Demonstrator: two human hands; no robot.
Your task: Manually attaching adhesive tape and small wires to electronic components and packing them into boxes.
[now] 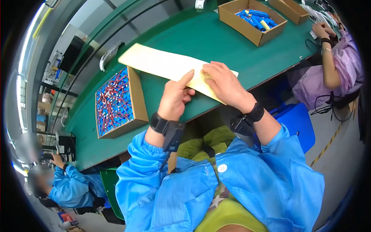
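Observation:
A long pale yellow sheet of paper point(154, 61) stretches over the green table, tilted down toward me at its right end. My left hand point(176, 96) grips its near edge, thumb on top and the other fingers curled below. At the right end, my right hand point(224, 83) has its fingers bent onto the sheet with the fingertips closed at its surface. Whether a small piece lies between those fingertips I cannot make out. Left of the sheet stands a cardboard box point(141, 102) packed with blue cells bearing red and dark wires point(114, 102).
Farther back on the green table point(185, 36) is an open carton point(251, 34) of blue cylindrical cells, with another carton point(290, 9) beside it. A person in a pink garment point(328, 77) works at right, one in blue point(75, 185) at left. A blue stool point(297, 123) stands nearby.

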